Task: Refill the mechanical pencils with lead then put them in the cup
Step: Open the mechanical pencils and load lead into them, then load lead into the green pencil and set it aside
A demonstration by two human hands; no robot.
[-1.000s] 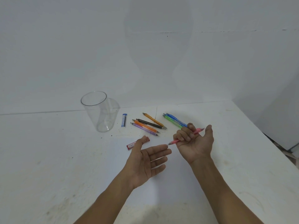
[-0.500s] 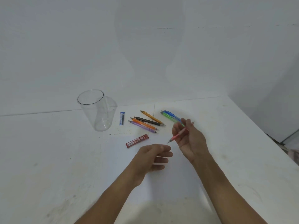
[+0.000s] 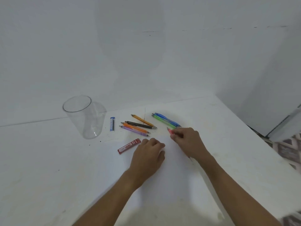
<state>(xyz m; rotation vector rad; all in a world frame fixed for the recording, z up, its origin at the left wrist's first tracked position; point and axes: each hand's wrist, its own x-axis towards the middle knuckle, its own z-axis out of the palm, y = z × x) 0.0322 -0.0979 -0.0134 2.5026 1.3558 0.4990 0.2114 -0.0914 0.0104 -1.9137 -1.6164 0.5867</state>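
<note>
My right hand (image 3: pixel 187 141) pinches pink pencil (image 3: pixel 170 131), long axis running far-left, tip near green pencil (image 3: pixel 162 120); left hand (image 3: pixel 148 155) curled beside lead case (image 3: pixel 129 146), grip unclear.

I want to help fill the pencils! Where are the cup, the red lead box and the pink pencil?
cup (image 3: pixel 84 119): head view, clear side wall.
red lead box (image 3: pixel 129 146): head view, middle of its top face.
pink pencil (image 3: pixel 170 131): head view, end poking out of the right hand (image 3: pixel 187 141).
</note>
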